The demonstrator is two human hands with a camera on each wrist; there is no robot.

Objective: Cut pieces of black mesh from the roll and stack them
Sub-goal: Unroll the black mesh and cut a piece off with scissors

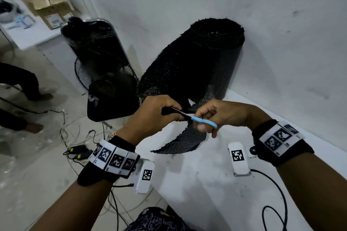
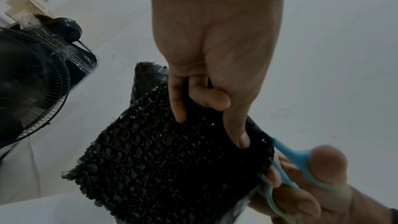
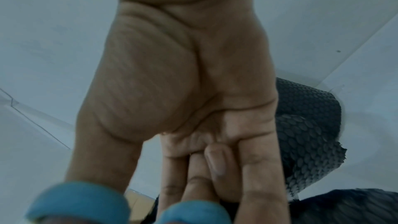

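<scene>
A head-camera view looks down at two bare hands working over a white table [image 1: 216, 189] set against a white wall. At the centre of the frame, the left hand [image 1: 152, 116] has its fingers curled round the free end of a sheet of black mesh [image 1: 180, 140], gripping a bunched edge of it. The left wrist view shows the thumb [image 2: 237, 125] and a finger pressed flat on the mesh [image 2: 172, 159] while the others curl behind it.

Just right of centre, the right hand [image 1: 219, 114] holds a pair of scissors [image 1: 202, 121] with light blue handles, thumb and fingers through the loops. The thin blade points left and meets the mesh right beside the left hand's fingers. In the right wrist view the blue loops [image 3: 81, 200] fill the lower left, blurred.

The mesh runs up from the hands to the roll [image 1: 206, 58], a thick black cylinder standing on the table in the upper middle of the frame and leaning toward the wall. The loose end hangs below the hands, curving down to the table top.

Left of the roll stands a black fan [image 1: 97, 65] on the floor. Cables [image 1: 78, 137] lie tangled at lower left, and cardboard boxes [image 1: 48, 5] sit in the upper left corner.
</scene>
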